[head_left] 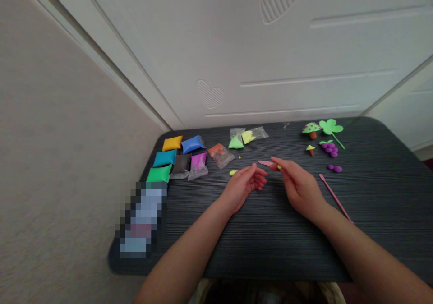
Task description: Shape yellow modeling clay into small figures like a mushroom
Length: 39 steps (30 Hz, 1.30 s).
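My left hand (pixel 245 184) hovers over the dark table, fingers loosely curled and apart, holding nothing visible. A yellow clay piece (pixel 232 173) shows just beyond its wrist side, partly hidden. My right hand (pixel 299 186) pinches a small bit of yellow clay (pixel 279 167) between thumb and fingers. Behind those fingertips a pink modelling knife (pixel 265 163) points left; its other end is hidden, and I cannot tell whether it is touched. A tiny yellow-green crumb (pixel 240 157) sits farther back. To the right lies a second pink modelling tool (pixel 335 199).
Clay packets in several colours, such as a blue one (pixel 192 144) and an orange one (pixel 221 155), lie left and back. Finished clay figures stand at right: a mushroom (pixel 311 129), a clover (pixel 331 126), purple grapes (pixel 329 149). A blurred-out device (pixel 144 220) rests front left.
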Available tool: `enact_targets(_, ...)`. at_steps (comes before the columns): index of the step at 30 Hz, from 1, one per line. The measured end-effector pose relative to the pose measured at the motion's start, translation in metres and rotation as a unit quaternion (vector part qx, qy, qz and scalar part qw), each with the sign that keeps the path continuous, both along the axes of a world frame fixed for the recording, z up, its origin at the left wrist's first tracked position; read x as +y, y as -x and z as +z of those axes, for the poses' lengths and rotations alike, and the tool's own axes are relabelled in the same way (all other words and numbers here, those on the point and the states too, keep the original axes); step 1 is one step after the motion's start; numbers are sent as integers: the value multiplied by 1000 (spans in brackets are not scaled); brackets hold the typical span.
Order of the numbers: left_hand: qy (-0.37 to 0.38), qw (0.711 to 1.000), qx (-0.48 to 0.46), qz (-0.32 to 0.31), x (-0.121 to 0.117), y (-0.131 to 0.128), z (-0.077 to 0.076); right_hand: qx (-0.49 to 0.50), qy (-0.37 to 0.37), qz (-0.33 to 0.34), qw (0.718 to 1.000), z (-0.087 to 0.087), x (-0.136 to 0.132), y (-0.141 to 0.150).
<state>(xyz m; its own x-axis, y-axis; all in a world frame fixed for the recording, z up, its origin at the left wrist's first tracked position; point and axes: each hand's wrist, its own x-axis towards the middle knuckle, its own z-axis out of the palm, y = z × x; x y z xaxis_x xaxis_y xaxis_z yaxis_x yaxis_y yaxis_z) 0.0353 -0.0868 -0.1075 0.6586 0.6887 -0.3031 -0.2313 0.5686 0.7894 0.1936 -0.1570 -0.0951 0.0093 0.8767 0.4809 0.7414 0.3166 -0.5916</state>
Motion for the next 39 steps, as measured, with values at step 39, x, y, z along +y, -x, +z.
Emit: enact_targets(39, 2, 1000, -6, 0, 0, -1, 1, -5, -7, 26, 1000, 5, -3, 5)
